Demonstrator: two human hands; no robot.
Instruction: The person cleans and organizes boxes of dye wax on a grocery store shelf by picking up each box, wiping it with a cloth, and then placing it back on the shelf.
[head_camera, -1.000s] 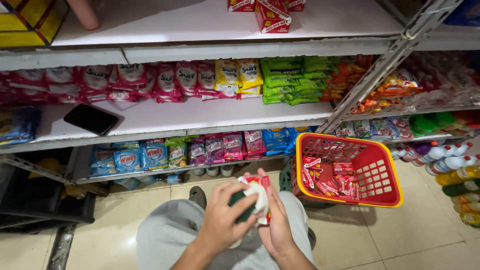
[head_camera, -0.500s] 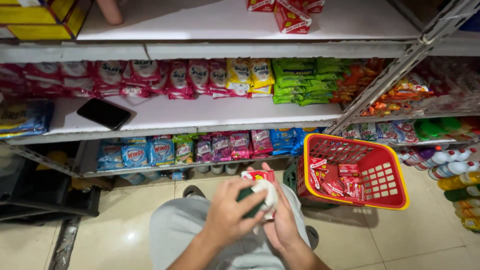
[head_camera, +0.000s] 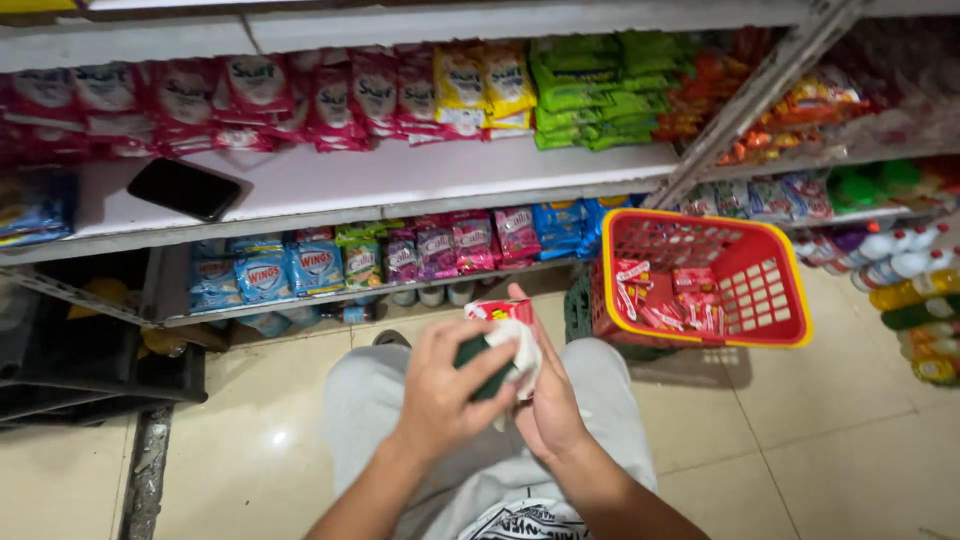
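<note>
My left hand (head_camera: 440, 395) grips a green item w/ white cloth (head_camera: 520, 350); right hand (head_camera: 545, 405) closed round a red pack (head_camera: 497, 310) behind it, both over my lap. Risk: loose cloth slips, pack drops to floor, short of basket (head_camera: 775, 290).

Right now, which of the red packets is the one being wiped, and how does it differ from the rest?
The red packet held in the right hand, with the left hand pressing a white cloth on it. The other red packets lie in the red basket.
</note>
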